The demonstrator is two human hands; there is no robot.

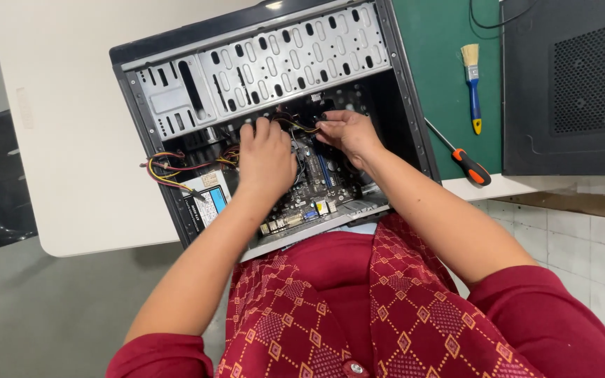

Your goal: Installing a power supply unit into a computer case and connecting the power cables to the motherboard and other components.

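Head cam, both hands inside open PC case (176, 105), left hand (266, 157) curled knuckles-up over motherboard (316, 192), right hand (348, 133) pinching yellow-black cable bundle (301, 124) just between them

My white tabletop (71, 140) carries the open computer case (176, 91) and a green mat (442, 63) with a brush (472, 84) and screwdriver (465, 159) lying on it.

Both hands (302, 150) inside open computer case (176, 91)
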